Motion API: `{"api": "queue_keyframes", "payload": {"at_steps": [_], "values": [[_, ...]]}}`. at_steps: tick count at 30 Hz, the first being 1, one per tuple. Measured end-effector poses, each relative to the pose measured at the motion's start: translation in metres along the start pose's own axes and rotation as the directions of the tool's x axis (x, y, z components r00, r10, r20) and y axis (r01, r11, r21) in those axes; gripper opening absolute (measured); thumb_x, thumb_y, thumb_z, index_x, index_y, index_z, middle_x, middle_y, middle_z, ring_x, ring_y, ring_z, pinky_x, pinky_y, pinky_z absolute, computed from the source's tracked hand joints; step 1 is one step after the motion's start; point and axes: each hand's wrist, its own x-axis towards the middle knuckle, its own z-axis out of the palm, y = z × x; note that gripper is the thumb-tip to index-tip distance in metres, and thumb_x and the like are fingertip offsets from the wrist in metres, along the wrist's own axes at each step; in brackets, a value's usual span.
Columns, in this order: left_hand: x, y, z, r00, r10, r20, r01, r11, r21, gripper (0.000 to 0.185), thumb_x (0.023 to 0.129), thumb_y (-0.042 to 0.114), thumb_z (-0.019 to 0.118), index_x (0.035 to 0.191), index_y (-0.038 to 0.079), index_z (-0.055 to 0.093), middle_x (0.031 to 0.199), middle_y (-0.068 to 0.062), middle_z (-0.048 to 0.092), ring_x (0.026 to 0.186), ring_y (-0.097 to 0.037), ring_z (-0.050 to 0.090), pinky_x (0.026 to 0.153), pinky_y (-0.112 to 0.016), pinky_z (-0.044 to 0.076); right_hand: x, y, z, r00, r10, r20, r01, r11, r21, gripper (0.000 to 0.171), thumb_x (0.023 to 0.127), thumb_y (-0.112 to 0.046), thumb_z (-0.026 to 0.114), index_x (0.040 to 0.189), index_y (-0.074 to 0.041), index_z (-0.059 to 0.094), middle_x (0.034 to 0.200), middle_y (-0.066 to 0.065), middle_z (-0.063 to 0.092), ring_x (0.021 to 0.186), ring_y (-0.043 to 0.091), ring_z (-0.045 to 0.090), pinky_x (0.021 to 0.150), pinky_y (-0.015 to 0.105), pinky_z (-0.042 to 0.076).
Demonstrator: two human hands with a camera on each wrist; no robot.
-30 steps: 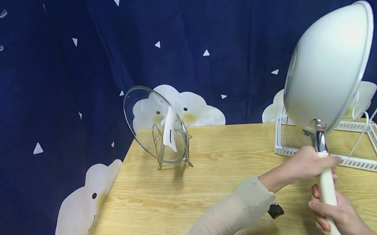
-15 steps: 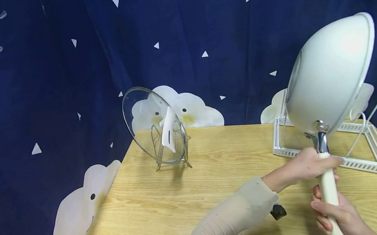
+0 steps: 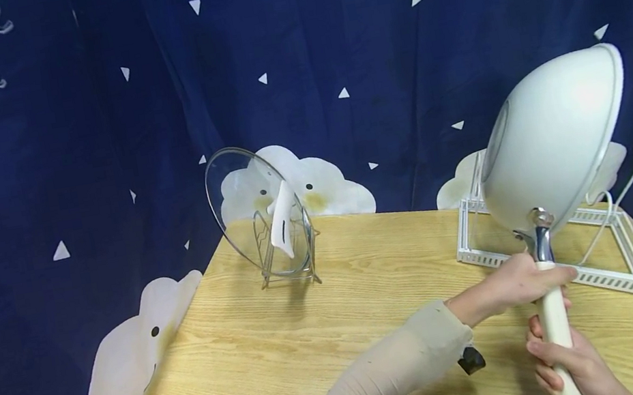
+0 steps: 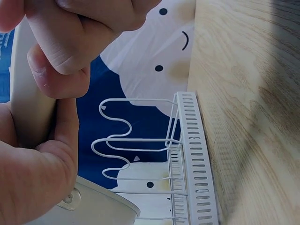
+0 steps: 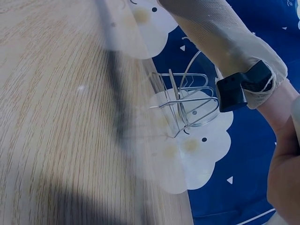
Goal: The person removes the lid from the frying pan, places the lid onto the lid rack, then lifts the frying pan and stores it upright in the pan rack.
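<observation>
A white pan is held up on its side above the right part of the table, its outer base facing left. My left hand grips the top of its cream handle, close to the metal joint. Lower down, my right hand wraps round the same handle. Behind and below the pan stands a white wire rack, which the pan partly hides. In the left wrist view, the fingers of both hands close round the handle, and the rack lies beyond.
A glass lid with a white handle stands upright in a small metal rack at the table's back left. The wooden table meets a dark blue curtain with cloud prints. A small black camera sits on the left wrist.
The pan and both hands have come down a little, the pan most clearly, its rim now lower against the curtain. Both hands keep their grip on the handle. The lid stays in its rack.
</observation>
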Motion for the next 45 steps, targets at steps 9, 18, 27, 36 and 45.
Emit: {"api": "queue_keyframes", "payload": {"at_steps": [9, 18, 27, 36, 45], "values": [[0.001, 0.0, 0.004, 0.999, -0.023, -0.023, 0.023, 1.0, -0.005, 0.028, 0.088, 0.025, 0.065, 0.068, 0.007, 0.056, 0.055, -0.003, 0.063, 0.049, -0.011, 0.06, 0.055, -0.018, 0.045, -0.001, -0.001, -0.004, 0.999, -0.005, 0.033, 0.002, 0.997, 0.074, 0.039, 0.091, 0.016, 0.011, 0.106, -0.006, 0.04, 0.06, 0.016, 0.019, 0.043, 0.028, 0.015, 0.038, 0.037, 0.012], [0.005, -0.003, 0.005, 0.999, -0.038, -0.019, 0.037, 0.999, -0.03, 0.029, 0.088, 0.025, 0.064, 0.069, 0.004, 0.059, 0.056, -0.003, 0.063, 0.052, -0.011, 0.06, 0.056, -0.018, 0.045, -0.003, -0.003, -0.006, 0.998, 0.069, 0.015, -0.07, 0.994, 0.083, 0.035, 0.095, 0.009, 0.012, 0.106, -0.009, 0.04, 0.058, 0.016, 0.015, 0.046, 0.028, 0.012, 0.041, 0.038, 0.009], [0.012, -0.011, 0.007, 1.0, -0.018, 0.0, 0.017, 0.992, -0.128, 0.024, 0.089, 0.021, 0.063, 0.071, 0.006, 0.056, 0.056, -0.006, 0.062, 0.048, -0.012, 0.059, 0.051, -0.022, 0.049, -0.004, -0.003, -0.009, 0.996, 0.09, 0.02, -0.092, 0.989, 0.113, 0.034, 0.096, 0.008, 0.013, 0.106, -0.009, 0.04, 0.059, 0.016, 0.013, 0.047, 0.027, 0.011, 0.042, 0.038, 0.008], [0.019, -0.017, 0.01, 0.999, -0.033, -0.013, 0.029, 0.98, -0.199, 0.023, 0.088, 0.017, 0.063, 0.074, 0.0, 0.058, 0.057, -0.007, 0.061, 0.047, -0.012, 0.057, 0.047, -0.022, 0.049, -0.003, -0.002, -0.01, 0.998, 0.062, 0.016, -0.064, 0.993, 0.103, 0.04, 0.094, 0.01, 0.011, 0.108, -0.008, 0.043, 0.064, 0.012, 0.014, 0.047, 0.024, 0.01, 0.039, 0.034, 0.007], [0.022, -0.027, 0.01, 0.998, -0.064, -0.003, 0.061, 0.968, -0.243, 0.021, 0.087, 0.018, 0.062, 0.076, 0.001, 0.058, 0.06, -0.008, 0.061, 0.05, -0.011, 0.057, 0.05, -0.022, 0.05, -0.004, -0.001, -0.014, 0.993, 0.122, -0.001, -0.121, 0.984, 0.133, 0.037, 0.096, 0.006, 0.011, 0.107, -0.009, 0.044, 0.066, 0.012, 0.012, 0.05, 0.022, 0.01, 0.043, 0.03, 0.011]]}}
